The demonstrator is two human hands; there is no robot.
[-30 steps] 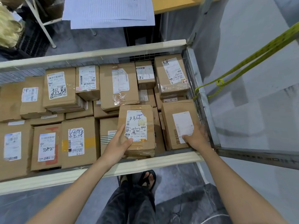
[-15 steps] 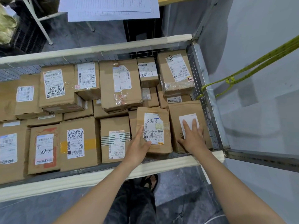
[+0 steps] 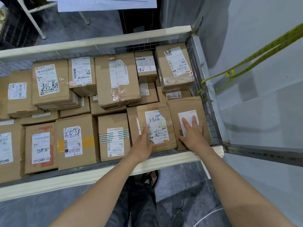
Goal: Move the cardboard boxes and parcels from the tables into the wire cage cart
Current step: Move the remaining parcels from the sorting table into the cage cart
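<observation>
The wire cage cart [image 3: 164, 163] is packed with several brown cardboard boxes bearing shipping labels. My left hand [image 3: 142, 145] grips the near left edge of a small taped box [image 3: 157, 126] with handwritten digits on its label; the box lies in the near right part of the cart. My right hand [image 3: 191, 133] rests flat, fingers spread, on the neighbouring box [image 3: 188, 115] with a plain white label, which sits against the cart's right wire wall [image 3: 206, 99]. Both boxes lie side by side, touching.
A yellow strap [image 3: 246, 63] runs from the cart's right wall up to the right. A table with white papers [image 3: 106, 4] stands beyond the far rim. A metal rail [image 3: 262, 154] juts right from the near corner. My sandalled foot [image 3: 150, 177] is below the rim.
The small taped box has shifted right and settled beside the white-label box. My right hand has slid from that box's near edge onto its top.
</observation>
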